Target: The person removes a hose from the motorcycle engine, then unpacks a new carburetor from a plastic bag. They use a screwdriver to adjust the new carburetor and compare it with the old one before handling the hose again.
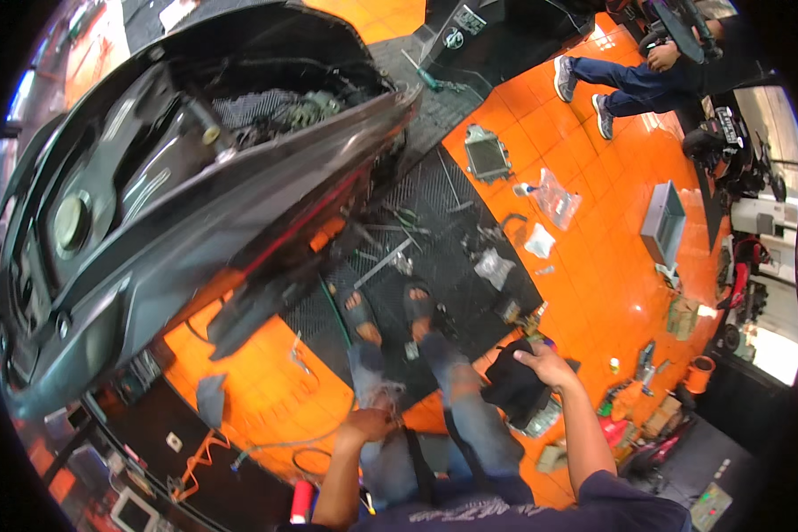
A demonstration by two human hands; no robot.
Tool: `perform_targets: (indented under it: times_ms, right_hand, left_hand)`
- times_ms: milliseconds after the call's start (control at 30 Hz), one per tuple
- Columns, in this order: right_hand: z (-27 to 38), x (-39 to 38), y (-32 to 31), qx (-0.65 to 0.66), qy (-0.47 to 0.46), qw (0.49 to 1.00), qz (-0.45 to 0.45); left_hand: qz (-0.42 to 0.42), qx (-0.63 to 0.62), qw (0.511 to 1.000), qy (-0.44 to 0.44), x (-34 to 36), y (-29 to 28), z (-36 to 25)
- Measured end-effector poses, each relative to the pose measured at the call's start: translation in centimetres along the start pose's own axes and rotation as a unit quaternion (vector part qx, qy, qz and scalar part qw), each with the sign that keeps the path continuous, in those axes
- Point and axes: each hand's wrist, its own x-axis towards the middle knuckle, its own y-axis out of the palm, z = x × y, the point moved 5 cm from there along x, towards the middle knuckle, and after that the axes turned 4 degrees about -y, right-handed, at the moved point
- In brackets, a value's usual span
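Observation:
A piece of black cloth hangs from my right hand, whose thumb lies on top of it; the fingers beneath are hidden. My left hand rests at my left knee, on the torn blue jeans, with its fingers bent and their tips hard to make out. In front of me to the left stands a dark scooter, its body filling much of the view and its top opened to show inner parts. Metal tools lie on the black ribbed mat around my sandalled feet.
On the orange tiles lie a radiator, clear plastic bags and a grey tray. An orange bucket stands at right, near scattered parts. Another person's legs show at the far right, beside parked motorcycles.

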Motion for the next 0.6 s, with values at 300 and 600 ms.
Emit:
perform_targets:
  times_ms: [300,600]
  right_hand:
    - [9.7,28.7,8.2,0.405,-0.136,0.893,0.140]
    - [12.7,45.0,14.2,0.554,-0.510,0.577,0.316]
  left_hand:
    - [-0.256,0.190,0.923,0.214,15.1,-15.4,-3.4]
    - [-0.039,0.342,0.917,0.203,22.4,-17.2,1.2]
